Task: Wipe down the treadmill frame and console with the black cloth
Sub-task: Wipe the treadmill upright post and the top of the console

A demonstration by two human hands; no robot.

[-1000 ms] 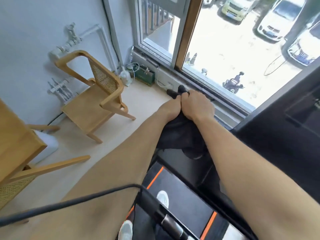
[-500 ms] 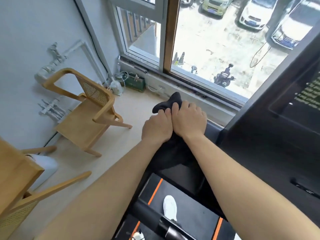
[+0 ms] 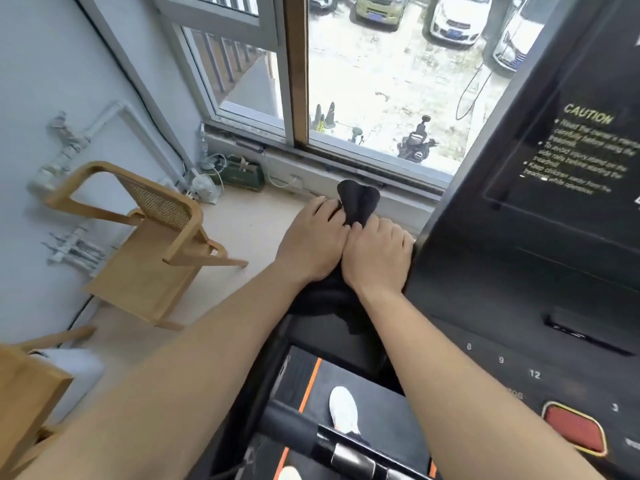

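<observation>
Both hands — left (image 3: 311, 242), right (image 3: 377, 256) — pressed together, grip the black cloth (image 3: 358, 200) beside the treadmill console (image 3: 540, 216).

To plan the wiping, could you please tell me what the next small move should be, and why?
Probably slide the cloth up along the left edge of the console. The left hand and right hand both grip it, bunched, beside that edge, with the right fingers touching it, so a short stroke there seems natural.
</observation>
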